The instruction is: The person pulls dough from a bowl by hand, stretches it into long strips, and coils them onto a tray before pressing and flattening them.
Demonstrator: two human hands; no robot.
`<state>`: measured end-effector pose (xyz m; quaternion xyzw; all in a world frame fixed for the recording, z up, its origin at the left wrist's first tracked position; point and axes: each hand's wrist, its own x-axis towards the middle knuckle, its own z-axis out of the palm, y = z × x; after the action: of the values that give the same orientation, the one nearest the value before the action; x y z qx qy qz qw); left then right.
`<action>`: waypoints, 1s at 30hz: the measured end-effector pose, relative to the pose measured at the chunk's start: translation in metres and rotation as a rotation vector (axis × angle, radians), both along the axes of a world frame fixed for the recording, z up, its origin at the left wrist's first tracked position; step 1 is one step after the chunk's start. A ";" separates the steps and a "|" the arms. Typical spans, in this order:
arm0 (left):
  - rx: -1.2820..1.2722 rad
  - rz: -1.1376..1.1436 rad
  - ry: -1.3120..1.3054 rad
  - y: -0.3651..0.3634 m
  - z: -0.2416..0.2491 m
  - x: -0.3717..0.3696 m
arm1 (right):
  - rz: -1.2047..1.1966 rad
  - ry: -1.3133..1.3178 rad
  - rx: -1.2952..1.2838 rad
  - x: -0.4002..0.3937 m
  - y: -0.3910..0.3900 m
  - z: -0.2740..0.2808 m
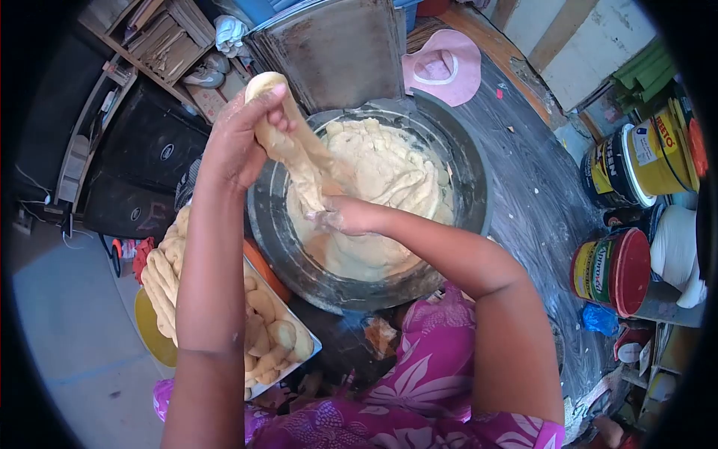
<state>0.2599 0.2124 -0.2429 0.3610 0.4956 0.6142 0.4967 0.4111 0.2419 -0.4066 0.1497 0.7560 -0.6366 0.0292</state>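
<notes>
My left hand [238,138] is raised over the left rim of a large dark basin [471,172], its fingers wrapped round the upper end of a stretched strip of dough [299,150]. The strip hangs down and narrows toward the basin. At its lower end my right hand [348,215] is closed on the same dough, with the fingertips partly hidden. Beneath both hands a mass of pale, lumpy dough [389,161] fills the middle of the basin.
Left of the basin stands a white tray [295,367] heaped with dough pieces, partly behind my left forearm. Stacked dark metal sheets [336,56] lean behind the basin beside a pink hat [449,67]. Paint buckets [609,269] line the right side. Black speakers [161,146] stand at left.
</notes>
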 end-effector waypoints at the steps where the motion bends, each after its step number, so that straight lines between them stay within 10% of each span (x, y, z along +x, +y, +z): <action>1: 0.000 0.000 0.000 0.004 -0.003 0.000 | 0.000 0.000 0.000 0.000 0.002 0.015; 8: -0.292 -0.218 -0.293 -0.001 -0.113 -0.012 | -0.350 0.410 -0.553 0.021 0.023 0.084; 15: -0.440 -0.417 0.411 -0.041 -0.227 -0.010 | -0.581 0.693 -0.749 0.039 0.071 0.070; 21: -0.558 -0.186 0.559 -0.011 -0.206 -0.052 | -0.765 0.804 -0.726 0.043 0.093 0.062; 23: -0.349 0.042 0.135 0.001 -0.156 -0.052 | -0.813 0.910 -0.697 0.048 0.105 0.063; 27: -0.257 -0.250 0.482 0.017 -0.033 -0.047 | -0.893 1.050 -0.659 0.058 0.119 0.078; 30: -0.188 -0.330 0.707 0.017 -0.027 -0.030 | -0.951 1.005 -0.623 0.073 0.127 0.076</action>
<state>0.2296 0.2299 -0.2704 0.5779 0.6253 0.3159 0.4185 0.4845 0.3688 -0.3310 0.1363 0.3179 -0.7563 -0.5553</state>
